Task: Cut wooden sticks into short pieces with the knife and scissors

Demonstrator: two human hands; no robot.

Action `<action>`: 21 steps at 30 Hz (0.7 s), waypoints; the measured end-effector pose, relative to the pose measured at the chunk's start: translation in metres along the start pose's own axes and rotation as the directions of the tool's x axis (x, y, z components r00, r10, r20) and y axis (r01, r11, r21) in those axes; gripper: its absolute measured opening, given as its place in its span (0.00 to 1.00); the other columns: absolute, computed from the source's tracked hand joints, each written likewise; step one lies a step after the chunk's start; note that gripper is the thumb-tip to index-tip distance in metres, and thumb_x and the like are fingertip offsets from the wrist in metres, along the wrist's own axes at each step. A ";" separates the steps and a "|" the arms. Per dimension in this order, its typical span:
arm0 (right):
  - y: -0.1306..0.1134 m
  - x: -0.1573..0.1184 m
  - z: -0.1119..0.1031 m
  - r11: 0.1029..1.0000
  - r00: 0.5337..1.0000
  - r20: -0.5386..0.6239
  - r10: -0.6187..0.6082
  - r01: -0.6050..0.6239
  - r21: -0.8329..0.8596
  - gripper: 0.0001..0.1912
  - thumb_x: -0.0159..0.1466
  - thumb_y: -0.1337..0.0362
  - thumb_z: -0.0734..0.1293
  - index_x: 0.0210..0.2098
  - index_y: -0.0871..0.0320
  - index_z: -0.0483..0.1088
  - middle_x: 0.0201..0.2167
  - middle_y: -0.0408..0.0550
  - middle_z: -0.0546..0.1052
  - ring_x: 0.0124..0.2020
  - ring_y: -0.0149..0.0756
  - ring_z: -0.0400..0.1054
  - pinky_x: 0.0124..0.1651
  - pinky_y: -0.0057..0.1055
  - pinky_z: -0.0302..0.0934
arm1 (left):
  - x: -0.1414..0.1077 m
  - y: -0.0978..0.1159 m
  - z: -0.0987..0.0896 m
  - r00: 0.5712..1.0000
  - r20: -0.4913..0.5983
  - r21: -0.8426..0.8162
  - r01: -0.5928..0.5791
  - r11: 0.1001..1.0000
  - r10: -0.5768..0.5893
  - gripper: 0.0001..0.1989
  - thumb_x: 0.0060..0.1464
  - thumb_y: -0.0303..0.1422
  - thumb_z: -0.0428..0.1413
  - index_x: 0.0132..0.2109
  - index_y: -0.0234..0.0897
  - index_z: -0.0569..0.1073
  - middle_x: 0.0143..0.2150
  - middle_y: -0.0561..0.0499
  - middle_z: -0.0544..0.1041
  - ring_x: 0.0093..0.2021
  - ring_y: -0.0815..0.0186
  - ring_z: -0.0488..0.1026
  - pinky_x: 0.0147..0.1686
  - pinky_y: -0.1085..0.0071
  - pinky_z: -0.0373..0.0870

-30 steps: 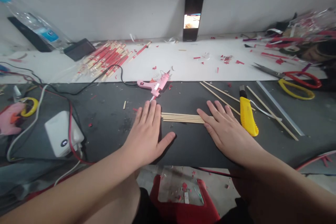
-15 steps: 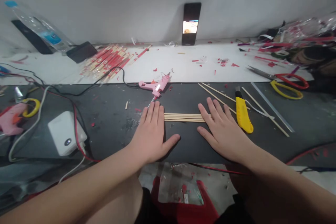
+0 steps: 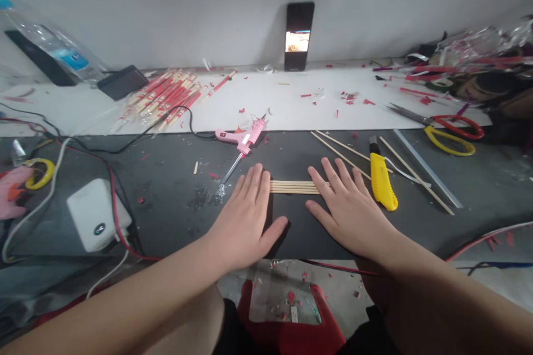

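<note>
Several thin wooden sticks (image 3: 293,187) lie side by side in a flat row on the dark work surface. My left hand (image 3: 245,216) rests flat over their left end, fingers stretched out and thumb apart. Over the right end, my right hand (image 3: 347,199) lies with its fingers spread. Both hands hide the stick ends. Just behind my left hand is a pink glue gun (image 3: 244,137) with a clear glue stick in its back. A yellow utility knife (image 3: 382,180) lies right of my right hand, near loose sticks (image 3: 339,152).
Scissors (image 3: 447,127) and a clear glue stick (image 3: 428,169) lie to the right. A phone (image 3: 298,36) leans on the wall. Wrapped chopsticks (image 3: 166,97), a plastic bottle (image 3: 62,50) and a white power bank (image 3: 97,215) with cables are on the left. Red scraps are scattered about.
My left hand has slid right along the sticks, closer to my right hand, uncovering the glue stick's end. The whole view has shifted slightly.
</note>
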State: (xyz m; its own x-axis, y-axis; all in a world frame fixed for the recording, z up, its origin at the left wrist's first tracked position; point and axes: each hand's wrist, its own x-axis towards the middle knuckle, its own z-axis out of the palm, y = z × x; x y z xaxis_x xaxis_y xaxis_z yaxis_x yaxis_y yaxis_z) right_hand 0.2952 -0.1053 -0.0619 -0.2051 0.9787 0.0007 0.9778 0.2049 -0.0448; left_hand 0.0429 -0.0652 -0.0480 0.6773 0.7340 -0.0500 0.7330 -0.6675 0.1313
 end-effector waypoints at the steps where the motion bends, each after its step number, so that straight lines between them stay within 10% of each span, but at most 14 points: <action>1: 0.000 0.000 0.000 1.000 1.000 -0.003 -0.001 0.001 0.002 0.36 0.75 0.46 0.53 0.75 0.58 0.53 0.76 0.64 0.51 0.76 0.66 0.41 0.72 0.64 0.43 | 0.000 0.002 0.002 1.000 0.014 -0.011 -0.008 1.000 0.009 0.43 0.70 0.49 0.42 0.76 0.18 0.42 0.78 0.27 0.39 0.78 0.45 0.36 0.74 0.48 0.47; 17: 0.015 -0.001 -0.012 0.991 1.000 -0.022 -0.013 0.016 0.134 0.38 0.74 0.47 0.57 0.76 0.60 0.50 0.77 0.62 0.48 0.77 0.62 0.39 0.74 0.60 0.45 | 0.030 0.013 0.002 0.967 0.044 -0.053 -0.248 0.967 0.251 0.33 0.72 0.46 0.42 0.77 0.37 0.51 0.79 0.48 0.46 0.79 0.48 0.41 0.74 0.43 0.39; 21: 0.055 -0.020 -0.049 0.935 0.897 -0.296 0.329 -0.267 0.231 0.30 0.71 0.51 0.62 0.68 0.58 0.63 0.67 0.62 0.68 0.67 0.60 0.63 0.68 0.56 0.59 | 0.029 0.012 0.003 0.966 0.036 -0.070 -0.254 0.965 0.257 0.32 0.72 0.45 0.41 0.77 0.38 0.50 0.79 0.50 0.46 0.78 0.50 0.42 0.74 0.46 0.42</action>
State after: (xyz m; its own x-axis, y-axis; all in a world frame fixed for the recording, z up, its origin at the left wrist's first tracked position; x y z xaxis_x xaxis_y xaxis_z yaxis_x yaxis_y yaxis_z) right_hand 0.3556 -0.1130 -0.0157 0.1512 0.9475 0.2816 0.9593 -0.0719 -0.2732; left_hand 0.0709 -0.0522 -0.0505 0.8447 0.5329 -0.0503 0.5307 -0.8215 0.2086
